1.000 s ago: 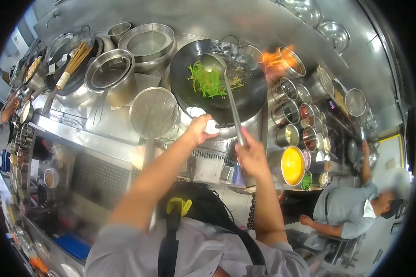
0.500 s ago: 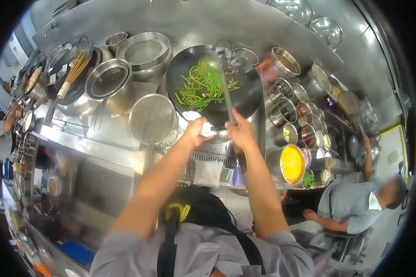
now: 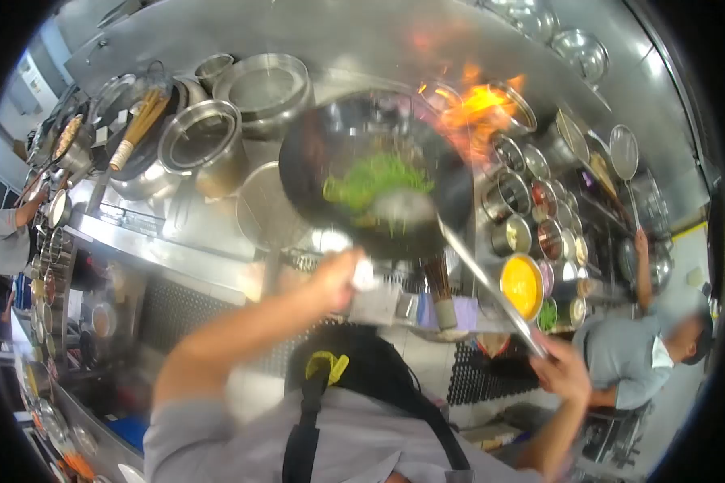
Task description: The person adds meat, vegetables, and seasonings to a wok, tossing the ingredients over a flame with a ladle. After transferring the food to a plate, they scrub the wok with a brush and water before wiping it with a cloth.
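Note:
A large dark wok [image 3: 300,181] holds green beans [image 3: 370,179], blurred by motion. My left hand [image 3: 336,279] is closed at the near-left edge of the wok, with a folded white cloth [image 3: 364,274] in its grip; the wok's handle is hidden under it. Out to the right, my right hand [image 3: 561,372] is wrapped round the end of a long steel ladle [image 3: 491,288]. The ladle's bowl is a smear among the beans on the near side of the wok.
Flames [image 3: 483,111] rise at the wok's far right. A round mesh strainer [image 3: 267,213] and a lidded-looking pot [image 3: 200,141] stand left. Right are several seasoning tins and a yellow-filled pot [image 3: 521,287]. A bamboo brush [image 3: 441,302] stands in front. A co-worker [image 3: 624,346] is at far right.
The wok has come up towards me, its beans sliding nearer. My right hand has swung right and back with the ladle. Flames have flared up behind, and the bamboo brush now shows.

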Action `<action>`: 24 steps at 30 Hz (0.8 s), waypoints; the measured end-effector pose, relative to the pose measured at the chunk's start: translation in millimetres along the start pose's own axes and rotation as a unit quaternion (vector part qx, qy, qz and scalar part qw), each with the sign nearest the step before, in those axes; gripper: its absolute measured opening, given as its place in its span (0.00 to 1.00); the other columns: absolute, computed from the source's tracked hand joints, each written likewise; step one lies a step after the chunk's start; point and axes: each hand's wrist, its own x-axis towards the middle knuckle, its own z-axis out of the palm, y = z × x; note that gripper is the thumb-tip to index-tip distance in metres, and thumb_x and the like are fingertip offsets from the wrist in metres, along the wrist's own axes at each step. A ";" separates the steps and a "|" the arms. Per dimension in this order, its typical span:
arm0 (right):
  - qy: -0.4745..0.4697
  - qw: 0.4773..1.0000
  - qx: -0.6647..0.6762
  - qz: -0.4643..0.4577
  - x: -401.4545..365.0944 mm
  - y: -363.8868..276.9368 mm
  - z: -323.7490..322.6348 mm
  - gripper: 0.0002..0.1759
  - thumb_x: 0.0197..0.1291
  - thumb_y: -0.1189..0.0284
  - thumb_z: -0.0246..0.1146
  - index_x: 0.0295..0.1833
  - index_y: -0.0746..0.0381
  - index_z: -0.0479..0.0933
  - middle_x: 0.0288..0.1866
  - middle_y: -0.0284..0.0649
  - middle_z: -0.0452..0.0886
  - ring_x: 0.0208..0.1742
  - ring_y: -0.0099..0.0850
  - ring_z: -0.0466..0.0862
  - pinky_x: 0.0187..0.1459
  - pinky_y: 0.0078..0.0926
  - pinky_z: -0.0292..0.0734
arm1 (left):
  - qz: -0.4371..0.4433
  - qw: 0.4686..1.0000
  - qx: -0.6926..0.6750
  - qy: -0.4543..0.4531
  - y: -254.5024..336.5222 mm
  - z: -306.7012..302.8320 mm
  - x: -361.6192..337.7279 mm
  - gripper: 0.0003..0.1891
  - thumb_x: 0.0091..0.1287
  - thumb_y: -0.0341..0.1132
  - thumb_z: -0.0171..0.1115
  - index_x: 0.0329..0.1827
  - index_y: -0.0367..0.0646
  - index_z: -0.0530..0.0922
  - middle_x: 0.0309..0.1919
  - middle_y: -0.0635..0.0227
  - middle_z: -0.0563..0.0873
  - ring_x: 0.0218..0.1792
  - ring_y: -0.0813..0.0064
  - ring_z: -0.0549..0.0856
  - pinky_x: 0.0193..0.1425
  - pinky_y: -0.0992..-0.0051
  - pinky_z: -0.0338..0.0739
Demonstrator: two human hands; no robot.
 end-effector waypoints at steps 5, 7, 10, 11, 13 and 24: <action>-0.083 0.988 -0.124 0.037 73.6 -30.7 -10.8 0.34 0.53 0.80 0.66 0.68 0.50 0.74 0.25 0.37 0.78 0.24 0.21 0.75 0.30 0.23 0.73 | -0.001 0.999 0.018 0.040 24.8 29.9 23.3 0.08 0.68 0.34 0.55 0.47 0.43 0.74 0.40 0.63 0.83 0.42 0.60 0.84 0.47 0.50 0.81; 0.009 0.975 -0.171 -0.141 148.2 6.4 18.4 0.31 0.54 0.78 0.65 0.67 0.55 0.74 0.38 0.49 0.84 0.35 0.34 0.82 0.42 0.32 0.76 | 0.020 0.999 0.006 0.025 4.4 6.3 68.4 0.07 0.69 0.32 0.53 0.48 0.43 0.74 0.41 0.60 0.83 0.40 0.59 0.84 0.48 0.49 0.82; 0.089 0.985 -0.120 -0.090 174.4 -16.6 56.6 0.29 0.56 0.76 0.65 0.66 0.58 0.74 0.50 0.53 0.83 0.47 0.47 0.83 0.50 0.36 0.76 | -0.006 1.000 0.004 0.006 -58.5 -38.5 85.0 0.09 0.68 0.29 0.53 0.50 0.41 0.74 0.44 0.58 0.83 0.43 0.59 0.85 0.50 0.51 0.83; 0.117 0.982 -0.122 -0.086 169.0 -23.4 66.5 0.29 0.56 0.76 0.64 0.67 0.58 0.73 0.51 0.53 0.82 0.49 0.49 0.83 0.51 0.37 0.76 | -0.034 0.999 -0.001 -0.005 -74.0 -55.0 78.1 0.11 0.68 0.28 0.53 0.52 0.40 0.74 0.46 0.56 0.83 0.45 0.59 0.85 0.52 0.52 0.83; 0.174 0.967 -0.137 -0.123 148.3 -25.3 86.8 0.30 0.58 0.75 0.64 0.68 0.58 0.72 0.52 0.54 0.82 0.52 0.51 0.82 0.53 0.40 0.76 | 0.078 0.995 0.035 -0.051 -79.0 -60.8 49.4 0.15 0.69 0.27 0.52 0.58 0.37 0.73 0.49 0.54 0.84 0.49 0.60 0.86 0.54 0.55 0.84; -0.008 0.997 -0.066 0.039 13.5 -61.2 59.3 0.32 0.56 0.80 0.65 0.69 0.59 0.70 0.55 0.51 0.82 0.53 0.30 0.84 0.57 0.26 0.74 | -0.019 0.998 0.037 -0.046 16.6 5.8 -23.2 0.11 0.71 0.35 0.52 0.52 0.44 0.75 0.44 0.64 0.84 0.45 0.61 0.85 0.50 0.49 0.81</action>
